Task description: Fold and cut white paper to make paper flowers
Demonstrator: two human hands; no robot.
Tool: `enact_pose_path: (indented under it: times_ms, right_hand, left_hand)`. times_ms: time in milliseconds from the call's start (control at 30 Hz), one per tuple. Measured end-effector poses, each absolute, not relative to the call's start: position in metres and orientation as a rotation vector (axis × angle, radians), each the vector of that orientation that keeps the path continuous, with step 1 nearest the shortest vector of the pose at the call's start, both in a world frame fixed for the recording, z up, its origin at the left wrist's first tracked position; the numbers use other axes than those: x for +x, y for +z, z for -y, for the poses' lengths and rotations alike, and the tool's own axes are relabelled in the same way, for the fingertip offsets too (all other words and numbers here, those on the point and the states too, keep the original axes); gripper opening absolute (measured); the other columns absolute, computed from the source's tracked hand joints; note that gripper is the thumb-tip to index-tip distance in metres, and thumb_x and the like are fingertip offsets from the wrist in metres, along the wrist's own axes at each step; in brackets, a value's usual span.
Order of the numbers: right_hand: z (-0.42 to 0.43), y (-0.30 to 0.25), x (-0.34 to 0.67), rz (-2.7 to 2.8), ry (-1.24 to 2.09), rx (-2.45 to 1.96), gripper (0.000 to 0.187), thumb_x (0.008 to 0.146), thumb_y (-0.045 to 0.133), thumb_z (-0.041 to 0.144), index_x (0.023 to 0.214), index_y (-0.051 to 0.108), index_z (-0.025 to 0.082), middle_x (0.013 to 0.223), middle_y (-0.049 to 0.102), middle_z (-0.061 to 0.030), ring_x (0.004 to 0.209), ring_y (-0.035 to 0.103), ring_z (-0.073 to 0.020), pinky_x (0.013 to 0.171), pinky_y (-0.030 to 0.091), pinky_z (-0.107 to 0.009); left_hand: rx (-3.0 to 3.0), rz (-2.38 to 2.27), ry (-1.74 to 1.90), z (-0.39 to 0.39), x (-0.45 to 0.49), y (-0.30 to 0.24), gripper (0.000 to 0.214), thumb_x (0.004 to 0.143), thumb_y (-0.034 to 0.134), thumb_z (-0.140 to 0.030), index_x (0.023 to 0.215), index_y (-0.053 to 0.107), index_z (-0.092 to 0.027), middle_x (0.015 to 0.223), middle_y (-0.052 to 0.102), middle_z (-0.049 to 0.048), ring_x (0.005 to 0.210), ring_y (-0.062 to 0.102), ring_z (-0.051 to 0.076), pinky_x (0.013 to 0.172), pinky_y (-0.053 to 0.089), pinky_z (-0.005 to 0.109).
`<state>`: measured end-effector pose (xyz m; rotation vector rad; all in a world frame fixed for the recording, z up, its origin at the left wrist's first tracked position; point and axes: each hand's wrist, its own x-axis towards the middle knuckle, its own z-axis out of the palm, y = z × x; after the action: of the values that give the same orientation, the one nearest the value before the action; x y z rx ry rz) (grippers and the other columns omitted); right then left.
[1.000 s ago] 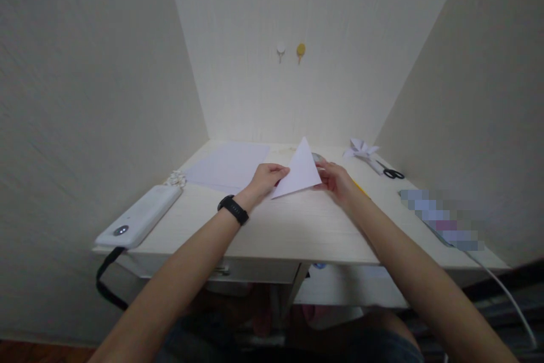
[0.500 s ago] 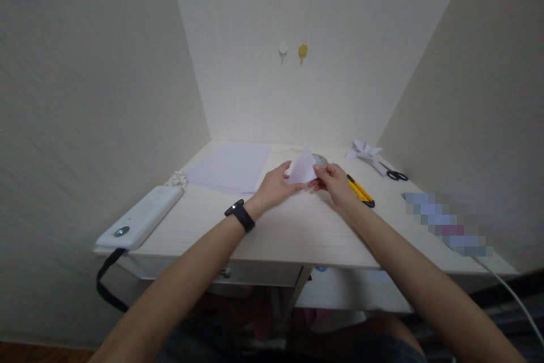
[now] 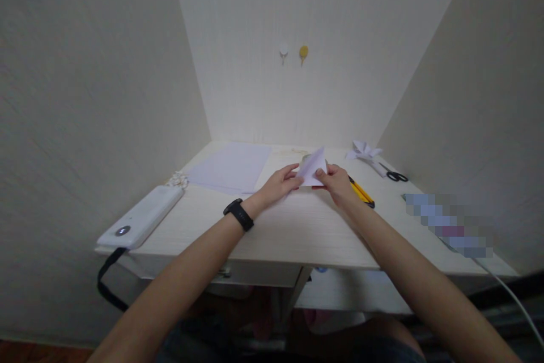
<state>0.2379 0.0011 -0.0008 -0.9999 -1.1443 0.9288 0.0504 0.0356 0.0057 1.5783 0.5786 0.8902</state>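
A small folded sheet of white paper [image 3: 313,169] is held between my two hands above the desk. My left hand [image 3: 280,181] pinches its lower left edge with thumb and fingers; a black watch sits on that wrist. On the right side, my right hand [image 3: 334,180] grips the paper, thumb on the near face and fingers behind. A crease runs up toward the paper's pointed top. Behind the paper, a round greyish object is mostly hidden. Close to my right hand lies a yellow and black utility knife [image 3: 361,192].
White sheets [image 3: 232,165] lie at the back left of the desk [image 3: 272,238]. A white device [image 3: 142,216] with a black strap rests at the left edge. At the right are a folded paper pinwheel shape [image 3: 364,150], black scissors [image 3: 397,176] and a blurred-out item [image 3: 446,224] with a cable.
The paper has turned and shifted slightly right, showing more of its folded face. My right thumb now presses on its front, and my left fingers have closed in on its left edge.
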Motion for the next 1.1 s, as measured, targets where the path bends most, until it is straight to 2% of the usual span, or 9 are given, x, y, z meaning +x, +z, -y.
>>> enact_pose_path:
  times_ms: [133, 233, 400, 533, 733, 900, 1100]
  right_hand:
    - [0.000, -0.001, 0.239, 1.243, 0.922, -1.039, 0.040, 0.054, 0.089, 0.051, 0.067, 0.073, 0.017, 0.066, 0.069, -0.0031, 0.059, 0.061, -0.0163, 0.057, 0.053, -0.030]
    - [0.000, -0.002, 0.242, 1.259, 0.927, -1.038, 0.034, 0.057, 0.090, 0.041, 0.076, 0.075, 0.017, 0.077, 0.073, -0.0049, 0.064, 0.063, -0.0170, 0.061, 0.053, -0.030]
    - [-0.004, -0.003, 0.256, 1.172, 1.007, -1.014, 0.044, 0.051, 0.093, 0.029, 0.087, 0.071, 0.019, 0.083, 0.075, -0.0024, 0.066, 0.066, -0.0167, 0.061, 0.057, -0.029]
    - [-0.006, -0.003, 0.266, 1.214, 1.034, -1.092, 0.046, 0.053, 0.092, 0.031, 0.092, 0.071, 0.018, 0.082, 0.074, -0.0039, 0.062, 0.066, -0.0177, 0.048, 0.057, -0.029]
    - [-0.007, -0.004, 0.272, 1.238, 1.047, -1.118, 0.048, 0.053, 0.091, 0.031, 0.094, 0.073, 0.016, 0.079, 0.073, -0.0055, 0.061, 0.066, -0.0187, 0.042, 0.055, -0.027]
    - [-0.009, -0.002, 0.275, 1.161, 0.965, -1.148, 0.050, 0.048, 0.093, 0.033, 0.088, 0.071, 0.014, 0.075, 0.071, -0.0040, 0.058, 0.062, -0.0152, 0.045, 0.053, -0.026]
    - [-0.008, -0.001, 0.281, 1.191, 0.940, -1.158, 0.045, 0.055, 0.091, 0.039, 0.085, 0.072, 0.012, 0.072, 0.070, -0.0043, 0.052, 0.057, -0.0116, 0.041, 0.048, -0.023]
  left_hand:
    - [1.676, -0.728, 0.966, -0.041, 0.049, 0.001, 0.044, 0.084, 0.067, -0.045, 0.111, 0.067, -0.010, 0.101, 0.072, 0.0135, 0.089, 0.064, 0.022, 0.073, 0.049, 0.029]
    - [1.530, -0.823, 1.039, -0.047, 0.047, -0.003, 0.039, 0.086, 0.062, -0.048, 0.094, 0.068, -0.011, 0.092, 0.072, 0.0123, 0.083, 0.064, 0.021, 0.068, 0.048, 0.029]
    - [1.250, -0.677, 1.052, -0.048, 0.039, 0.007, 0.034, 0.076, 0.076, -0.036, 0.096, 0.066, -0.011, 0.094, 0.072, 0.0116, 0.078, 0.065, 0.018, 0.071, 0.053, 0.032]
    - [1.268, -0.694, 1.007, -0.049, 0.032, 0.015, 0.026, 0.071, 0.080, -0.022, 0.088, 0.067, -0.009, 0.095, 0.073, 0.0125, 0.079, 0.067, 0.018, 0.074, 0.056, 0.035]
    - [1.297, -0.853, 1.099, -0.061, 0.026, 0.011, 0.010, 0.077, 0.074, -0.014, 0.079, 0.066, -0.008, 0.082, 0.072, 0.0101, 0.066, 0.065, 0.014, 0.067, 0.058, 0.031]
    - [1.246, -0.817, 1.044, -0.064, 0.022, 0.013, 0.008, 0.076, 0.074, -0.010, 0.081, 0.069, -0.006, 0.084, 0.074, 0.0122, 0.067, 0.069, 0.016, 0.068, 0.059, 0.030]
    - [1.267, -0.858, 0.896, -0.069, 0.015, 0.015, 0.012, 0.086, 0.069, -0.018, 0.081, 0.070, -0.007, 0.078, 0.074, 0.0119, 0.059, 0.068, 0.014, 0.065, 0.058, 0.028]
